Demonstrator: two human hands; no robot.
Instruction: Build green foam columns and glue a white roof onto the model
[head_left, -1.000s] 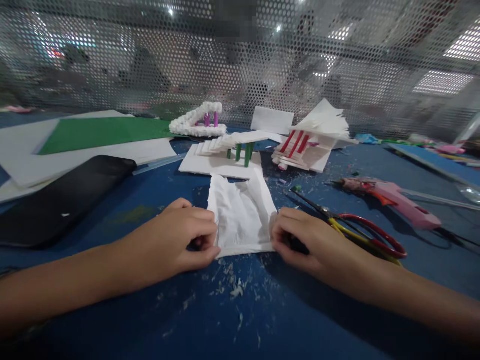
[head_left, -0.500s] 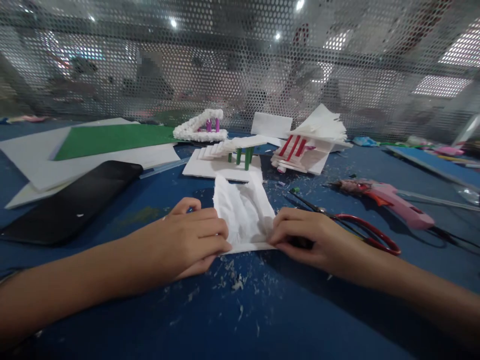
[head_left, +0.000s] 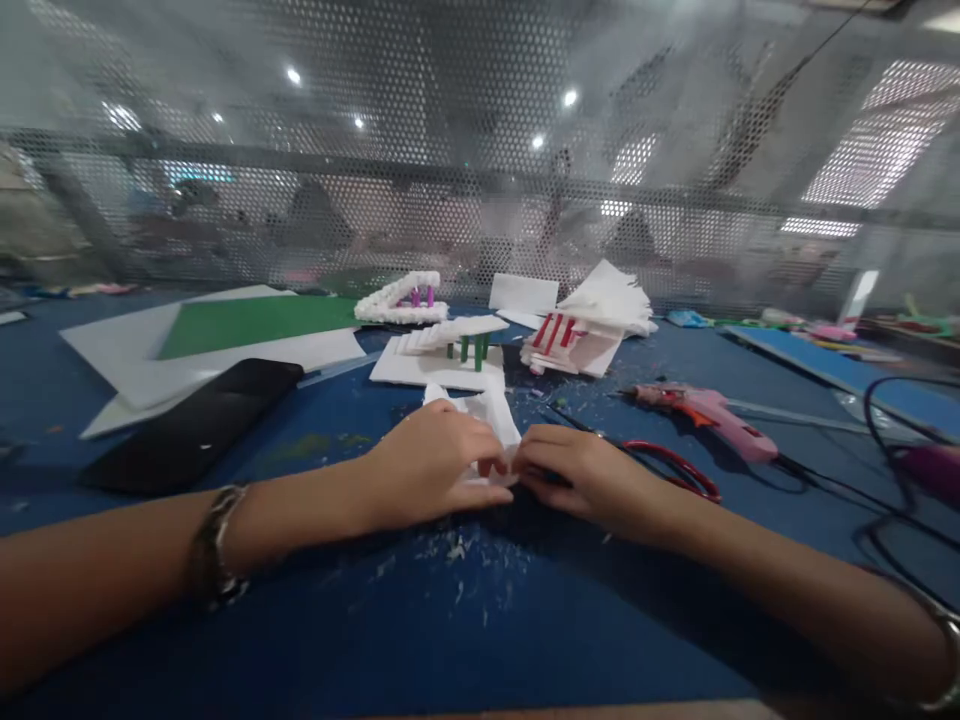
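Note:
A crumpled white sheet (head_left: 499, 410) that looks like paper or tissue lies on the blue table in front of me. My left hand (head_left: 442, 455) reaches over its near part, fingers bent and thumb along the near edge, covering much of it. At the sheet's near right corner, my right hand (head_left: 566, 465) has its fingertips pinched together on the edge. The two hands' fingertips almost meet. Just beyond the sheet stands a small white foam model (head_left: 442, 365) with steps and green posts.
Red-handled scissors (head_left: 671, 468) and a pink glue gun (head_left: 712, 415) lie at right. A black phone-like slab (head_left: 202, 425), white sheets (head_left: 112, 345) and a green sheet (head_left: 247, 325) are at left. Behind stand a model with red posts (head_left: 555, 335) and a white triangular piece (head_left: 401, 300).
My left hand has slid right along the near edge, over the sheet and close to my right hand. The right hand still grips the corner. The camera view has tilted up and shifted.

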